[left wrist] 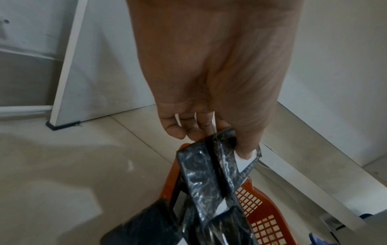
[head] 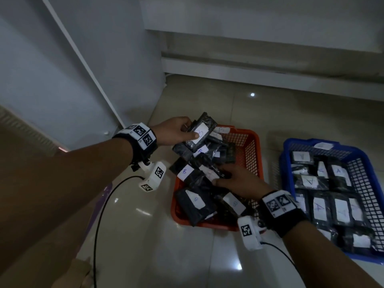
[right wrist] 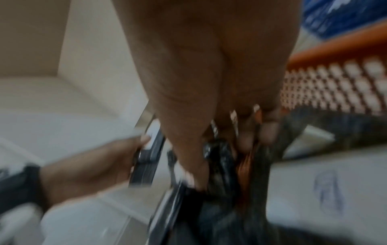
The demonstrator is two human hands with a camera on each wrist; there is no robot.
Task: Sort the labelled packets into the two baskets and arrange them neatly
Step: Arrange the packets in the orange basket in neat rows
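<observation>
My left hand (head: 190, 128) holds a small stack of black packets (head: 200, 132) above the far left corner of the orange basket (head: 252, 142), thumb on the top white label marked B. The left wrist view shows these packets (left wrist: 201, 175) pinched edge-on between thumb and fingers of the left hand (left wrist: 211, 137). My right hand (head: 221, 176) reaches into the orange basket among loose B packets (head: 195, 201) and grips one black packet (right wrist: 220, 155), blurred in the right wrist view. The blue basket (head: 287, 149) on the right holds A packets (head: 319, 207) laid in rows.
Both baskets stand on a glossy tiled floor (head: 187, 256). A white panel (head: 93, 80) rises at the left and a low white ledge (head: 270, 69) runs behind. A black cable (head: 99, 215) loops over the floor at the left, near cardboard (head: 76, 271).
</observation>
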